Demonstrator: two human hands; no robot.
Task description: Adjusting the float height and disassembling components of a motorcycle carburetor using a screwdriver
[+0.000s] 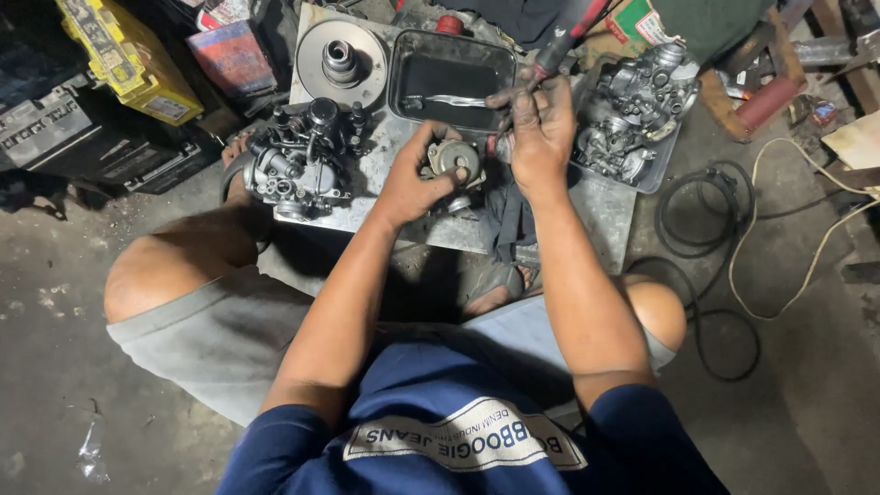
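Fingers [438,137] of left hand [412,179] wrap carburetor part [454,158]; right hand [539,128] grips screwdriver [559,50].

A small round grey metal carburetor part [452,160], grimy and dull, sits in the upper middle of the frame, just above the edge of a flat grey metal sheet [605,206]. The left hand [412,183] wraps around its left side, fingers curled over its top. A screwdriver with a red and black handle [561,41] slants from the upper right of the frame down toward the part, gripped in the right hand [539,133], its tip hidden behind the fingers.
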